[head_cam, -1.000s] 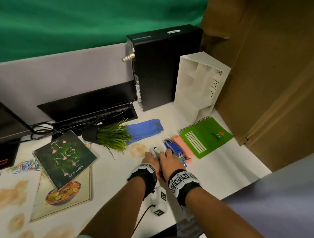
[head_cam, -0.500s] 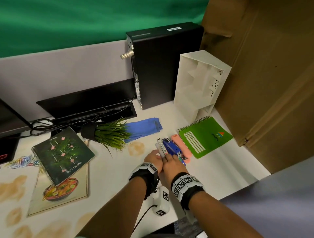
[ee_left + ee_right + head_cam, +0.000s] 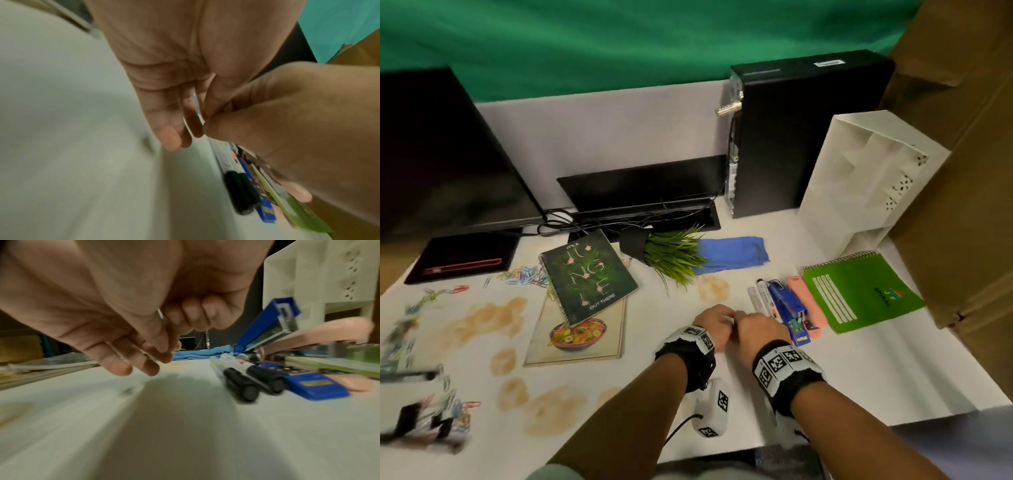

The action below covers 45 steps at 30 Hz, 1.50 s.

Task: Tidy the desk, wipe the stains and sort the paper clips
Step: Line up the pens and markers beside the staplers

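Note:
Both hands hover together over the white desk (image 3: 722, 394), just left of a row of stationery. My left hand (image 3: 722, 313) has relaxed, slightly bent fingers (image 3: 170, 139) and nothing in it. My right hand (image 3: 750, 317) is curled into a loose fist (image 3: 195, 313); I see nothing in it. Two black-capped markers (image 3: 760, 298) (image 3: 252, 384) lie free beside a blue stapler (image 3: 789, 308) and a pink stapler (image 3: 806, 305). Brown stains (image 3: 486, 318) and one near the hands (image 3: 714, 289) mark the desk. Coloured paper clips (image 3: 524, 275) are scattered far left. A blue cloth (image 3: 732, 255) lies behind.
A green spiral notebook (image 3: 863, 291) lies right of the staplers, below a white organizer (image 3: 869, 185). A tipped potted plant (image 3: 671, 255), a dark jungle notebook (image 3: 587, 274) on a food booklet (image 3: 575, 335), a black computer (image 3: 801, 137) and a monitor (image 3: 441, 164) fill the back and left.
Both hands have let go of the markers and drawn back toward me. The markers now lie against the blue stapler. My view has swung left, showing more clips and stains.

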Each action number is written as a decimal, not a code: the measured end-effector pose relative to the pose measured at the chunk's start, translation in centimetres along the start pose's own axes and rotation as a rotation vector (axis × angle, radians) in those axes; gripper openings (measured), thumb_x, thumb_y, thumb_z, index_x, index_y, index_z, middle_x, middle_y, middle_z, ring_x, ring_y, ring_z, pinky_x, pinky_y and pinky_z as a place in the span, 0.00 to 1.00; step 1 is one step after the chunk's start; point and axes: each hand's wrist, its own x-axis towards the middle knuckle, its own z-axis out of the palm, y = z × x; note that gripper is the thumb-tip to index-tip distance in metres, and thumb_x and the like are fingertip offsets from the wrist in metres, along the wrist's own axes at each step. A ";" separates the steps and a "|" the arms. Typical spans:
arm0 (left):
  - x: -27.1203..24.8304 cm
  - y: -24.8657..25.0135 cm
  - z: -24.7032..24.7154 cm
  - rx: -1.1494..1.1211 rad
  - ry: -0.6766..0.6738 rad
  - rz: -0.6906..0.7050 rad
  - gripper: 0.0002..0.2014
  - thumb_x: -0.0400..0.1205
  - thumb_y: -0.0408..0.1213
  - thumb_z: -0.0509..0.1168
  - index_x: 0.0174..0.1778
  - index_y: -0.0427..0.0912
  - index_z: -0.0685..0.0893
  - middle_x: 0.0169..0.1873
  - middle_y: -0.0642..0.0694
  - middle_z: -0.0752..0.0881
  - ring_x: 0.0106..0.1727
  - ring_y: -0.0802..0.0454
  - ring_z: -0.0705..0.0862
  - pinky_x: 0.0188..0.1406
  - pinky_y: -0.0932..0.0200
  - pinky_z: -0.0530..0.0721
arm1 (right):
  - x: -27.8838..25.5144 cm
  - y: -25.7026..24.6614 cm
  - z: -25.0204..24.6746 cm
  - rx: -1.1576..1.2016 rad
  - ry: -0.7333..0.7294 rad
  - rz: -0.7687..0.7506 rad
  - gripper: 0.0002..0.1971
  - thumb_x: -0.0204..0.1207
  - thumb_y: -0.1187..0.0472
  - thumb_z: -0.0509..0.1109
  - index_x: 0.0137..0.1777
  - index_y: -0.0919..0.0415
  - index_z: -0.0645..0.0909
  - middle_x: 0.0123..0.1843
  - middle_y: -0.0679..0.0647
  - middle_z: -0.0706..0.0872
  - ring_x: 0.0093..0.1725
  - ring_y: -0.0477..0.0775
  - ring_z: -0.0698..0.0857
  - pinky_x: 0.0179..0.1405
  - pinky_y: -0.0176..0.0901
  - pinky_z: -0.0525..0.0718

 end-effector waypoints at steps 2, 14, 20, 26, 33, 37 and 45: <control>-0.8 -1.8 -2.4 -0.036 -0.019 -0.040 0.16 0.82 0.27 0.56 0.63 0.41 0.80 0.52 0.37 0.84 0.42 0.42 0.83 0.41 0.50 0.84 | 0.6 -1.9 -0.1 0.007 -0.023 -0.039 0.17 0.81 0.49 0.56 0.62 0.56 0.78 0.58 0.58 0.86 0.56 0.62 0.86 0.48 0.48 0.80; -10.8 -17.8 -21.0 -0.094 0.351 -0.340 0.06 0.84 0.36 0.58 0.47 0.46 0.80 0.31 0.46 0.77 0.25 0.50 0.74 0.21 0.64 0.73 | 2.6 -19.2 1.4 -0.046 -0.303 -0.393 0.20 0.79 0.47 0.58 0.58 0.59 0.83 0.59 0.59 0.85 0.57 0.62 0.84 0.53 0.47 0.82; -15.4 -26.2 -29.0 0.044 0.565 -0.478 0.12 0.84 0.39 0.58 0.59 0.41 0.83 0.54 0.36 0.85 0.53 0.37 0.85 0.45 0.53 0.83 | 1.8 -29.3 2.9 -0.134 -0.330 -0.614 0.16 0.82 0.51 0.58 0.58 0.61 0.79 0.59 0.61 0.84 0.59 0.62 0.82 0.54 0.48 0.80; -17.4 -31.3 -35.2 0.293 0.654 -0.501 0.08 0.82 0.32 0.56 0.49 0.46 0.78 0.52 0.38 0.86 0.45 0.40 0.83 0.37 0.57 0.76 | 0.0 -39.1 4.6 -0.118 -0.348 -0.748 0.15 0.80 0.50 0.60 0.57 0.59 0.78 0.54 0.62 0.84 0.52 0.64 0.84 0.41 0.45 0.76; -16.6 -33.0 -39.0 0.570 0.503 -0.416 0.18 0.79 0.28 0.58 0.63 0.49 0.74 0.68 0.46 0.72 0.60 0.42 0.81 0.51 0.52 0.79 | -1.1 -45.5 7.1 -0.227 -0.390 -0.761 0.18 0.78 0.48 0.64 0.60 0.59 0.78 0.56 0.59 0.83 0.53 0.62 0.84 0.41 0.46 0.77; -14.7 -33.3 -39.9 0.677 0.379 -0.341 0.26 0.78 0.26 0.59 0.72 0.49 0.69 0.75 0.46 0.64 0.67 0.41 0.78 0.63 0.44 0.80 | -1.2 -46.1 7.2 -0.218 -0.410 -0.704 0.15 0.77 0.53 0.65 0.59 0.60 0.79 0.55 0.59 0.83 0.52 0.62 0.84 0.41 0.46 0.77; -12.3 -33.5 -42.1 0.858 0.290 -0.258 0.16 0.80 0.31 0.59 0.64 0.45 0.74 0.67 0.42 0.68 0.59 0.40 0.81 0.57 0.48 0.82 | -1.1 -44.8 5.7 -0.145 -0.399 -0.641 0.12 0.68 0.46 0.67 0.44 0.53 0.77 0.35 0.49 0.77 0.36 0.56 0.78 0.25 0.37 0.67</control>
